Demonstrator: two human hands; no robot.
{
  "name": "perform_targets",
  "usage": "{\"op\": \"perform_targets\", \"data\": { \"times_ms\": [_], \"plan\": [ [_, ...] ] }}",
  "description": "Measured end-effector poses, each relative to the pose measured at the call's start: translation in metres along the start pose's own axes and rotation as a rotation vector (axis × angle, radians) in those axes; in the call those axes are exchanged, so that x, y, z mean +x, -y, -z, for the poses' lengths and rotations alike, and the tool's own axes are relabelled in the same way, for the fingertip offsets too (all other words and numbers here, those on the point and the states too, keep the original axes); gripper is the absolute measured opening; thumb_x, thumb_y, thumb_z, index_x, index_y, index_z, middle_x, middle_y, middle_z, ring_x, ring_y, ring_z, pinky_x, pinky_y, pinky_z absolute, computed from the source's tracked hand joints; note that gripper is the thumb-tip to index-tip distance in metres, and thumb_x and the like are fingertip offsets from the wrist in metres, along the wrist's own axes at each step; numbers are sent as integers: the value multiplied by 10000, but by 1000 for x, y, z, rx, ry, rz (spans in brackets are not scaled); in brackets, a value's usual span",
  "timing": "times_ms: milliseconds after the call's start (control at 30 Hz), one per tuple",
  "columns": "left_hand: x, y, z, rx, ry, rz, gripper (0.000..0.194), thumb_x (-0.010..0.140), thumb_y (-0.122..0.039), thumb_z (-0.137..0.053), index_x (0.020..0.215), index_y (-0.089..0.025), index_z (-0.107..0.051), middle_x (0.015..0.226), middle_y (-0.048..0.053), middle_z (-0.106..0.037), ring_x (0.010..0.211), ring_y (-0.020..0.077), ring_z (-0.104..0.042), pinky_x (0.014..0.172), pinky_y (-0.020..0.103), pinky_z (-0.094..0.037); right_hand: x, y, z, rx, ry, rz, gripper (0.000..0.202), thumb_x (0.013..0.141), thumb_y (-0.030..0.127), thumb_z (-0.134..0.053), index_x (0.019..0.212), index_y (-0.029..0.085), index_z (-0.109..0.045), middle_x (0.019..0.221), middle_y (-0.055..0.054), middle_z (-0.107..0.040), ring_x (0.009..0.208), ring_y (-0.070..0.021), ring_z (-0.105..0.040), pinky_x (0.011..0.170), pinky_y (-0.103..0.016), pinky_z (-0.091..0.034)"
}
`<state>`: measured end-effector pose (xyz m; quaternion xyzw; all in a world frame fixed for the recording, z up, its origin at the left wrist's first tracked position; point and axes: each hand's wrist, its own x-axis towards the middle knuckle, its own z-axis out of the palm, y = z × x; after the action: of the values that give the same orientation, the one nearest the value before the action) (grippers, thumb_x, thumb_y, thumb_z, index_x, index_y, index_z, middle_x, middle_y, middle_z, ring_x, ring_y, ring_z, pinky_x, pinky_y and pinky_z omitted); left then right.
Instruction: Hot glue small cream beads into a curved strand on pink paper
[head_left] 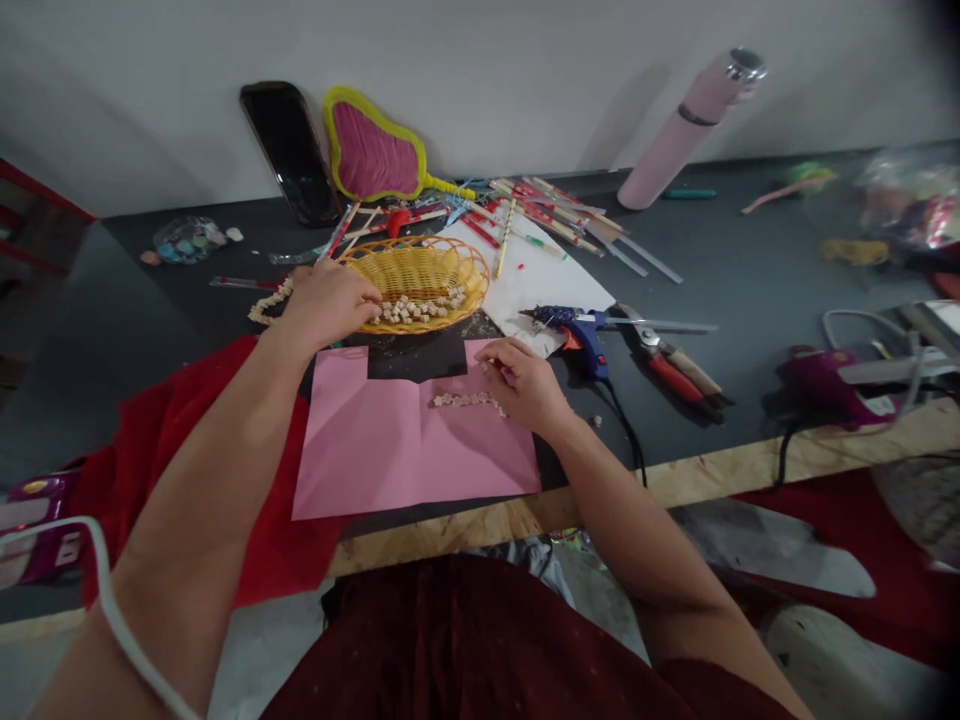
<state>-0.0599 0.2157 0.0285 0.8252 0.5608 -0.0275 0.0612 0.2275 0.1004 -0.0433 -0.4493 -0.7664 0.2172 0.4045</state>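
Observation:
My left hand [330, 302] reaches over the near left rim of a yellow woven basket [409, 262]. Its fingers are drawn together at the small pale wooden pieces [412, 308] inside, and what the fingertips pinch is hidden. My right hand [529, 388] hovers over the right side of a folded pink sheet [360, 440], fingers loosely curled with a gap by the thumb. Beside it lies a short row of joined pale pieces [461, 399], its right end partly covered by the hand. A longer pale strip [268, 305] curves beside my left wrist.
A blue glue gun [581, 330] and red-handled pliers [671, 370] lie to the right, a cord running off the front edge. Behind are sticks [555, 215], white paper [555, 275], a pink fan [375, 150], a phone [289, 150] and a leaning pink bottle [675, 145]. Red cloth [202, 440] hangs left.

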Motion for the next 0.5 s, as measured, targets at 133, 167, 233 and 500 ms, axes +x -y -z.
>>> {"op": "perform_targets", "data": {
  "times_ms": [133, 167, 233, 500],
  "plan": [
    [-3, -15, 10, 76, 67, 53, 234, 893, -271, -611, 996, -233, -817, 1156, 78, -762, 1211, 371, -565, 1029, 546, -389, 0, 0, 1, 0, 9, -2, 160, 954, 161, -509, 987, 210, -658, 973, -83, -690, 839, -170, -654, 717, -292, -522],
    [-4, -17, 13, 79, 58, 70, 228, 890, -265, -614, 988, -232, -817, 1164, 81, -759, 1212, 378, -567, 1023, 551, -397, 0, 0, 1, 1, 8, -1, 159, 955, 162, -509, 985, 209, -658, 972, -84, -689, 832, -169, -651, 713, -291, -520],
    [-8, -21, 17, 63, -6, 106, 234, 901, -268, -602, 993, -228, -814, 1174, 85, -755, 1213, 378, -573, 1011, 542, -419, 0, 0, 1, 2, 13, 1, 162, 954, 158, -507, 984, 208, -658, 975, -84, -689, 823, -168, -646, 712, -292, -517],
    [-44, -23, 11, -177, -311, 116, 265, 961, -354, -549, 1100, -252, -751, 1086, 60, -774, 1075, 283, -664, 963, 418, -492, 0, -2, -2, 2, 43, -10, 168, 932, 136, -520, 967, 221, -661, 977, -75, -694, 843, -177, -645, 743, -307, -526]
  ]
}}
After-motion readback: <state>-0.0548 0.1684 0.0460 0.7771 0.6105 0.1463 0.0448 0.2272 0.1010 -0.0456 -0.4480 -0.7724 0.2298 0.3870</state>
